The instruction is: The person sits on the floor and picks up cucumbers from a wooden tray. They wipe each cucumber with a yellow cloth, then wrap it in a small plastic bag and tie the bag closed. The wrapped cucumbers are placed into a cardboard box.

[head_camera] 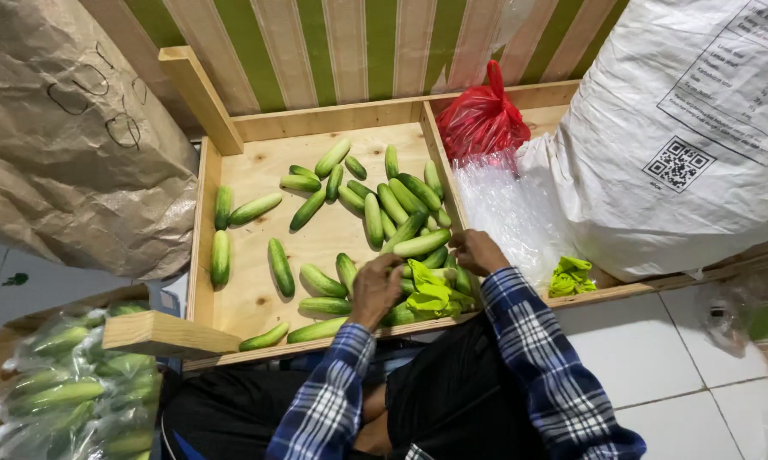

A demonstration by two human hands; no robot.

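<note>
**Sorting cucumbers in the wooden tray — gathering at the near-right corner**

- Wooden tray (203, 213), pale plywood, with loose cucumbers (375, 217) scattered across it; thickest cluster at the right, against the divider.
- Left hand (375, 288) curled over the cucumbers at the tray's near edge, fingers bent down among them. Whether it actually grips one, cannot tell.
- Right hand (478, 252) at the divider, fingers closed toward the end of a pale cucumber (421, 244) lying across the pile; appears to pinch it, not certain.
- Bright green plastic strip (431, 294) lies between the hands, on the pile.
- Far right: red plastic bag (482, 119), clear plastic bags (508, 209), large white sack (691, 136). Near left: bagged cucumbers (69, 392).
- Judgement: the step in hand looks like collecting a handful. Next move calls for a firm hold and lifting clear without rolling the neighbours.
</note>
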